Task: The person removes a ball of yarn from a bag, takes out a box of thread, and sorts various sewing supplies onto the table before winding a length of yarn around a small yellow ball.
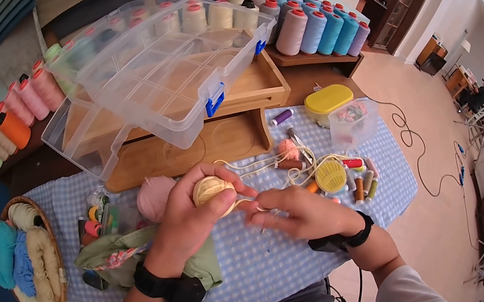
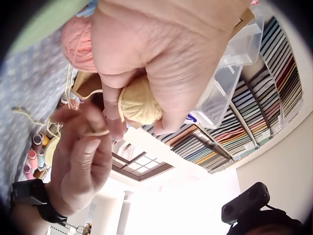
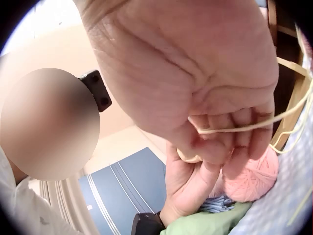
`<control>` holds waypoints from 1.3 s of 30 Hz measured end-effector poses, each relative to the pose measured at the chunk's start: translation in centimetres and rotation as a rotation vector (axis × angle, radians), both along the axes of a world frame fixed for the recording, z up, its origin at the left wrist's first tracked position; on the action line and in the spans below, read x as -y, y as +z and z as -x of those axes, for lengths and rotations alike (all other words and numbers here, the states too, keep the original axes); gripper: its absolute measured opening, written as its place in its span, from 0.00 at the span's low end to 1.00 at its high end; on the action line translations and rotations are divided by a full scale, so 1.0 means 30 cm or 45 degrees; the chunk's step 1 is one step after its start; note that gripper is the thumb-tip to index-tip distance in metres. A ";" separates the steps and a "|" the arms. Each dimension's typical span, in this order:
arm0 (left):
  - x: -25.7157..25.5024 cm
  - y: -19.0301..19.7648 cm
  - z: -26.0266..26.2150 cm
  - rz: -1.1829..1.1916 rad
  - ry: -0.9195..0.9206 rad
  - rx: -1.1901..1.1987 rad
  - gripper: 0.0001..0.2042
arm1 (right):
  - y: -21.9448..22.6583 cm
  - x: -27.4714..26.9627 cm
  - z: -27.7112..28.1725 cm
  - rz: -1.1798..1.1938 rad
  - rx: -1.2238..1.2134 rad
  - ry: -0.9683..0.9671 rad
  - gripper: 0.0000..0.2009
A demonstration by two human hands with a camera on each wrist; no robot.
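My left hand (image 1: 186, 218) grips a small ball of pale yellow yarn (image 1: 212, 189), thumb across its near side. A strand runs from the ball to my right hand (image 1: 303, 210), which pinches it between thumb and fingers just to the right. In the right wrist view the strand (image 3: 244, 128) passes across the curled fingers. More loose yellow yarn (image 1: 257, 162) loops over the cloth beyond the hands. A pink yarn ball (image 1: 155, 194) lies behind my left hand. The left wrist view shows the yellow ball (image 2: 140, 101) held between thumb and fingers.
A clear divided plastic case (image 1: 147, 83) stands open on a wooden shelf (image 1: 192, 159). Thread cones (image 1: 323, 25) line the back. A wicker basket (image 1: 60, 290) of yarn sits left, near green fabric (image 1: 200, 266). A yellow-lidded box (image 1: 328, 99) and several small spools (image 1: 360, 189) lie right.
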State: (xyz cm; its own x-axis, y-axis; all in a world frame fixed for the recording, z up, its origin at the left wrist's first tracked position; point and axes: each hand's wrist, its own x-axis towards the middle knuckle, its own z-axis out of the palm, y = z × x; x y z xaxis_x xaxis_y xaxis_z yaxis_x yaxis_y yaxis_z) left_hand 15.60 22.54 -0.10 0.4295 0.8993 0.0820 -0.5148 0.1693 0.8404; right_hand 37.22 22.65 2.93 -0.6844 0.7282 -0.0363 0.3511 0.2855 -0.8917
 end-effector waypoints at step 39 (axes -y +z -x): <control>-0.027 -0.047 0.029 0.083 0.044 0.066 0.06 | 0.068 -0.157 -0.371 -1.176 -1.071 -1.962 0.18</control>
